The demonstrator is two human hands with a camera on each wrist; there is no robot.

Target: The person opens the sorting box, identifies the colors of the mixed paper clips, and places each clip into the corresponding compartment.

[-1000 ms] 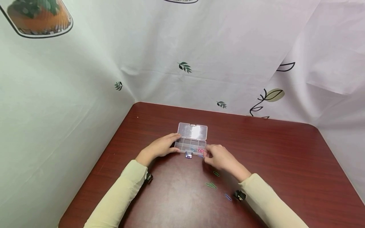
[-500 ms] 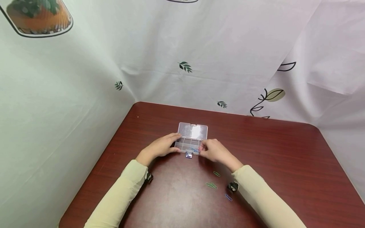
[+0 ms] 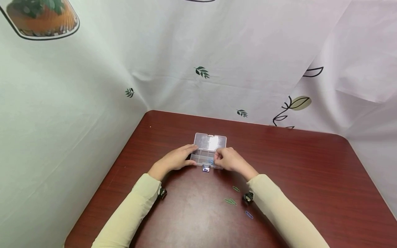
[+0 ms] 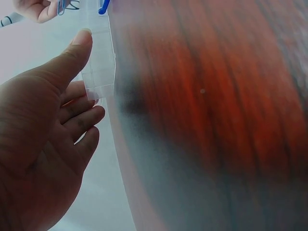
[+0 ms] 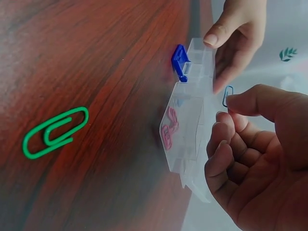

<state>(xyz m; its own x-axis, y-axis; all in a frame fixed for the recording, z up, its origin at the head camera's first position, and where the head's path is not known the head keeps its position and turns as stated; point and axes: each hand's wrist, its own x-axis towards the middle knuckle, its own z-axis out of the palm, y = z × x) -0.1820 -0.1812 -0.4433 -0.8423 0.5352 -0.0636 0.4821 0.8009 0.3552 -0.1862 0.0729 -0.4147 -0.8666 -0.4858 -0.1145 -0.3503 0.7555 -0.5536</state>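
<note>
A clear plastic compartment box [image 3: 203, 154] lies on the table with its lid [image 3: 204, 141] tipped back. My left hand [image 3: 175, 159] holds the box's left end, thumb at the front edge and fingers behind, as the left wrist view also shows. Over the right compartments, my right hand [image 3: 231, 160] pinches a blue paper clip [image 5: 228, 91] between thumb and index finger. Pink paper clips [image 5: 169, 126] sit in the near right compartment, seen through the wall in the right wrist view. The blue latch [image 5: 180, 62] hangs open at the front.
On the table in front of the box lie green paper clips [image 3: 230, 202], another green clip [image 3: 236, 188] and a blue clip [image 3: 249, 214]. White patterned cloth [image 3: 173, 86] stands behind and beside the brown table [image 3: 310, 179].
My right hand has moved left from the box's right end to over its right compartments, covering the pink clips in the head view. The left hand stays put.
</note>
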